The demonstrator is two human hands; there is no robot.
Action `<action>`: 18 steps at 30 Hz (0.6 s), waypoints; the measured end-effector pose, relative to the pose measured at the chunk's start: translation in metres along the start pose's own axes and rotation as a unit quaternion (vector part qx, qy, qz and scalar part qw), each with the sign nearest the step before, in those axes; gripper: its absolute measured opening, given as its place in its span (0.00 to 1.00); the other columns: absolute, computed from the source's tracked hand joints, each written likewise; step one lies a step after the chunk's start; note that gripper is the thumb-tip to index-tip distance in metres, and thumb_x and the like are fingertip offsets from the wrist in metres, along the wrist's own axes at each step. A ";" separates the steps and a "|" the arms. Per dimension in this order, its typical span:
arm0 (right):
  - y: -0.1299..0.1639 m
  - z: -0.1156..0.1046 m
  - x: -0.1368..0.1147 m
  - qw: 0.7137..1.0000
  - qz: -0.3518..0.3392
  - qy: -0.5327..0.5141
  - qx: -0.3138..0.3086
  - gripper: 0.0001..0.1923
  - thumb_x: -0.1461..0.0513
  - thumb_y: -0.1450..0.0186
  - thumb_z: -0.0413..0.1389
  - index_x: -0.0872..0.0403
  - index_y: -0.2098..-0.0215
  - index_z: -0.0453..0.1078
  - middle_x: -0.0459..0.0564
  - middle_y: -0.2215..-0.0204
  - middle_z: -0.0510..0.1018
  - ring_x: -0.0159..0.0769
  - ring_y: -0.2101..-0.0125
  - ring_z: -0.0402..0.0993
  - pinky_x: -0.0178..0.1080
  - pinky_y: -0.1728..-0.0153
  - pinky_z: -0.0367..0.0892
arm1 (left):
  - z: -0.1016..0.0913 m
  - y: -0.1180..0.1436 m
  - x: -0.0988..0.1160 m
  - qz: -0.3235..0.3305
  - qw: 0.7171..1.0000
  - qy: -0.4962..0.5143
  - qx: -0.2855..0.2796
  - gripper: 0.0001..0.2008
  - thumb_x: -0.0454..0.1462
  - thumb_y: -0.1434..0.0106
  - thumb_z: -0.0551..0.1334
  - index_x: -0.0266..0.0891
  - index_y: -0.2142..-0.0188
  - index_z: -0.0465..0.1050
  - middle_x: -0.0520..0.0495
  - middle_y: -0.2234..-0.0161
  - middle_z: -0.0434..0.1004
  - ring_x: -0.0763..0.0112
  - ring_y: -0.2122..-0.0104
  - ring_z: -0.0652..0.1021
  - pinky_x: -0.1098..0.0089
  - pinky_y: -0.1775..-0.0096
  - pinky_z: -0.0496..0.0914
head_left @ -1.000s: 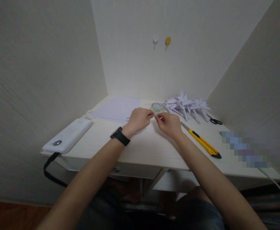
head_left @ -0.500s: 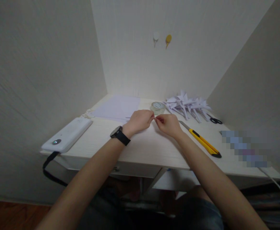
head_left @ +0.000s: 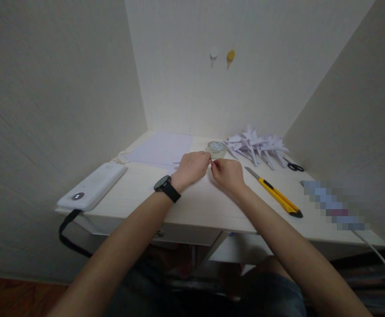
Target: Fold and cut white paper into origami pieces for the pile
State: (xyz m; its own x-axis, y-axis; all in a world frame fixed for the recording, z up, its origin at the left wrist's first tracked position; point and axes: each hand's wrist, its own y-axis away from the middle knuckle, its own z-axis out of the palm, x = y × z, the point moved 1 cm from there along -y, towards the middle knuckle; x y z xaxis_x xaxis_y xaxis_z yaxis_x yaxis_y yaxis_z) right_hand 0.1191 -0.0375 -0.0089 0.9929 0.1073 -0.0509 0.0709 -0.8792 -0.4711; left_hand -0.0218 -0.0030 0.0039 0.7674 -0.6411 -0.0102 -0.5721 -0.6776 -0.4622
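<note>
My left hand (head_left: 195, 167), a dark watch on its wrist, is closed in a pinch above the middle of the white desk (head_left: 192, 207). My right hand (head_left: 228, 174) pinches close beside it, fingertips almost meeting. Between the fingertips shows a small bit of a thin white stick, and what seems its other end (head_left: 176, 163) pokes out left of my left hand. My fingers hide most of it. Just behind the hands stands a roll of clear tape (head_left: 216, 149). White paper sheets (head_left: 161, 147) lie behind and left of my left hand.
Several folded white paper pinwheels (head_left: 254, 143) are piled at the back right, with black scissors (head_left: 294, 166) beside them. A yellow box cutter (head_left: 278, 196) lies right of my right hand, blade out. A white device (head_left: 93, 187) with a black strap is at the left; a blurred-out object (head_left: 334, 204) with a cable, right.
My hands stay pinched together at nearly the same spot. My right hand has shifted slightly left and its wrist has turned a little; the box cutter's blade shows more fully.
</note>
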 end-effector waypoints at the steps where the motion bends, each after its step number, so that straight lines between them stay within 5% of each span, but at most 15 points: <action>1: 0.000 -0.001 0.000 1.000 -0.007 0.006 -0.002 0.20 0.57 0.31 0.46 0.55 0.65 0.79 0.58 0.67 0.84 0.43 0.66 0.79 0.39 0.69 0.57 | 0.000 0.000 0.000 0.002 1.000 0.000 0.000 0.14 0.38 0.29 0.50 0.38 0.58 0.74 0.42 0.59 0.80 0.59 0.60 0.79 0.65 0.62 0.68; 11: -0.001 -0.006 0.004 1.000 -0.026 0.013 -0.005 0.20 0.57 0.31 0.46 0.57 0.68 0.78 0.59 0.70 0.83 0.43 0.68 0.78 0.39 0.68 0.58 | -0.004 -0.002 -0.006 -0.035 0.999 0.006 0.003 0.15 0.39 0.29 0.50 0.38 0.57 0.76 0.41 0.59 0.81 0.61 0.59 0.79 0.66 0.60 0.68; 15: -0.006 -0.003 0.020 0.998 0.015 -0.052 0.013 0.16 0.55 0.34 0.52 0.55 0.71 0.77 0.55 0.73 0.82 0.42 0.69 0.77 0.38 0.68 0.60 | -0.004 -0.004 -0.013 -0.064 0.998 0.029 0.003 0.15 0.39 0.30 0.52 0.39 0.58 0.77 0.42 0.60 0.82 0.61 0.60 0.80 0.66 0.61 0.68; 18: -0.009 0.003 0.027 0.988 0.007 -0.153 0.027 0.12 0.55 0.37 0.59 0.54 0.61 0.76 0.50 0.68 0.83 0.37 0.70 0.77 0.36 0.66 0.63 | -0.002 -0.005 -0.013 -0.058 0.997 0.057 -0.007 0.14 0.38 0.31 0.54 0.40 0.58 0.79 0.42 0.61 0.82 0.61 0.61 0.80 0.65 0.61 0.68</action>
State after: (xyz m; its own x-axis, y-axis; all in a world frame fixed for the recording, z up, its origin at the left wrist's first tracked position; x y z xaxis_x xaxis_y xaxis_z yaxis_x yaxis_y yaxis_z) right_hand 0.1454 -0.0254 -0.0093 0.9177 0.2386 -0.3175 0.0444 -0.8561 -0.5149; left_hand -0.0297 0.0083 0.0085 0.7912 -0.5947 0.1428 -0.4864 -0.7534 -0.4425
